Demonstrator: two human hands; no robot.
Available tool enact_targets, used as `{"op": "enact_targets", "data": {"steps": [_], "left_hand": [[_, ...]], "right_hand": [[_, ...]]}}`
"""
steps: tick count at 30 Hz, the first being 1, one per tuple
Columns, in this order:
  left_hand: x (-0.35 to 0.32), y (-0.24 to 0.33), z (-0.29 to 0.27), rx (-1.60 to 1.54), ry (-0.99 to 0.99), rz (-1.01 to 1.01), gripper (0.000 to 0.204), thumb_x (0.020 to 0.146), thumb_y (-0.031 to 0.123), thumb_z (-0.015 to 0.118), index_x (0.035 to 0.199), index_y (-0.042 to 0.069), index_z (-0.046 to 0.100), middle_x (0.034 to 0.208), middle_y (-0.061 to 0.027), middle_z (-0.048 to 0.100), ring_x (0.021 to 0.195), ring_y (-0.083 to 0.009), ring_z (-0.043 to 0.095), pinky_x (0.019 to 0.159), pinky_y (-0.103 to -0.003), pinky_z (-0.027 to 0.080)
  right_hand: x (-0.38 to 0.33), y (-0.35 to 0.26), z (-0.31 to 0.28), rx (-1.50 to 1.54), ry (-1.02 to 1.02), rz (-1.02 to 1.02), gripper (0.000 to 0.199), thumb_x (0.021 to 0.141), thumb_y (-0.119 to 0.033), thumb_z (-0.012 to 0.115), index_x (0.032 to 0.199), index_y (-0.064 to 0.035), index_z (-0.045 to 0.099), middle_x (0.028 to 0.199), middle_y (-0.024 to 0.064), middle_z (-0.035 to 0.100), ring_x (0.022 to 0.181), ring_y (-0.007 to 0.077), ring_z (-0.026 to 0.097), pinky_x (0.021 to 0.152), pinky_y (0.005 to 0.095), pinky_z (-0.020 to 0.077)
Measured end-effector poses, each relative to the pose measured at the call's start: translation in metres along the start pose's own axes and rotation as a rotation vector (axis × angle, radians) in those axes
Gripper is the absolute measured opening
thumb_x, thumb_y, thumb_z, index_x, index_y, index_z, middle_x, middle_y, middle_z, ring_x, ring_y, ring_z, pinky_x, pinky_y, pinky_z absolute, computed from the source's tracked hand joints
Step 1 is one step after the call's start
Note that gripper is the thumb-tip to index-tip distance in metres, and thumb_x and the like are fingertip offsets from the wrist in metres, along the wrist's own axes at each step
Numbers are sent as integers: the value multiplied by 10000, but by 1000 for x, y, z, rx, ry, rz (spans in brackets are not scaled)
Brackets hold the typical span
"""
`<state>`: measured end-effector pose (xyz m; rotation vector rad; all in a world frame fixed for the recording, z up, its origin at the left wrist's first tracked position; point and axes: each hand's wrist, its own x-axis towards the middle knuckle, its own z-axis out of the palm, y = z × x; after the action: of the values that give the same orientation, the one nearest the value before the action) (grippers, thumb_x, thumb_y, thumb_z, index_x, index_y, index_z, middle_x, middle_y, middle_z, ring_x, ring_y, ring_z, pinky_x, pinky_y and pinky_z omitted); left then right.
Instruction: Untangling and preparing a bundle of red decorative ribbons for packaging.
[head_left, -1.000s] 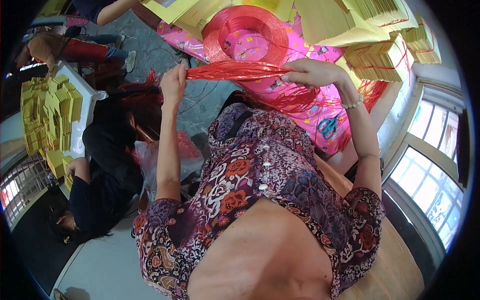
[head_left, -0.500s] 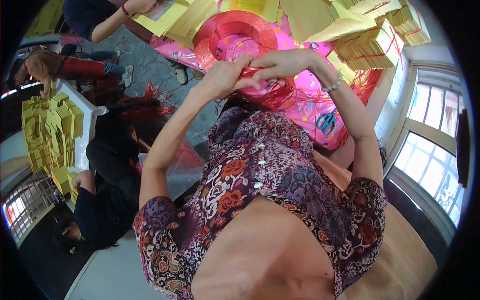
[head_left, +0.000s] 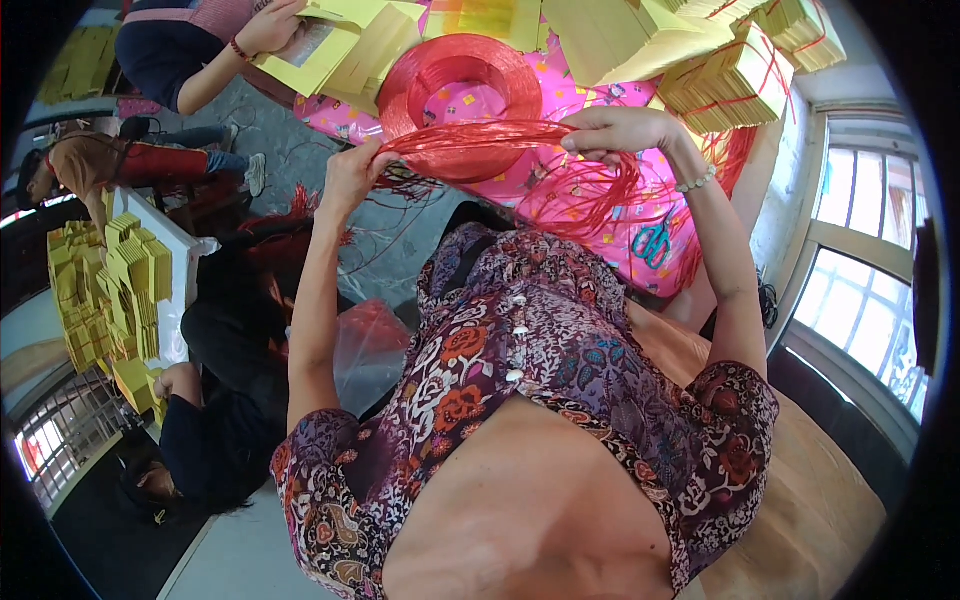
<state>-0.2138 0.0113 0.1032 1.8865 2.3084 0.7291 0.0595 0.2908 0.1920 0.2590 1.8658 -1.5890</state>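
Observation:
A bundle of thin red plastic string [head_left: 480, 138] is stretched between my two hands, above the near side of a large coil of red string [head_left: 400, 92]. My left hand [head_left: 350, 178] is closed round its left end, with loose strands hanging below the fingers. At the other end my right hand [head_left: 618, 132] grips the bundle, and more strands droop beneath it. The coil lies flat on a table with a pink patterned cover [head_left: 585, 205]. Teal-handled scissors [head_left: 652, 245] rest on the cover, to the right of the hanging strands.
Tied stacks of yellow paper [head_left: 725, 85] stand at the back right. Across the table a person's hand [head_left: 270, 28] holds yellow sheets [head_left: 345, 50]. At left, two more people are beside a white table [head_left: 182, 235] piled with yellow bundles. A barred window [head_left: 850, 270] is at right.
My hands, close together before, have moved apart to the left and right. The red string between them is now drawn out into a long, nearly straight bundle.

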Motion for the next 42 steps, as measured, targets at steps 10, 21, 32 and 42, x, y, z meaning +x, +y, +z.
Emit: {"op": "enact_targets", "data": {"steps": [10,21,32,42], "left_hand": [[77,116,8,-180,-52,314,658,798,399,593,1297,51,341,1014,-221,554,954,-380,530,840,-440,386],[81,88,-1,-150,-351,114,329,846,132,493,1159,64,419,701,-232,582,652,-414,575,550,-517,417],[16,-6,15,-35,-347,-38,400,836,215,554,1166,36,418,861,-230,572,845,-396,546,719,-468,411],[94,161,23,-206,-189,286,777,730,260,674,1349,46,257,1137,-210,503,1048,-362,482,898,-457,344]], "right_hand": [[48,-34,5,-320,88,-109,328,910,-329,444,850,-14,517,647,17,473,561,112,473,501,268,428],[-1,-5,-19,-111,19,-87,314,912,-335,494,834,-31,511,597,-28,440,508,60,437,483,213,393],[-26,36,-14,-191,232,92,328,923,-341,460,965,-20,512,699,-5,455,594,88,408,511,258,380],[28,-2,5,-601,183,-107,360,900,-312,438,1050,4,522,906,173,594,813,294,567,736,383,436]]}}
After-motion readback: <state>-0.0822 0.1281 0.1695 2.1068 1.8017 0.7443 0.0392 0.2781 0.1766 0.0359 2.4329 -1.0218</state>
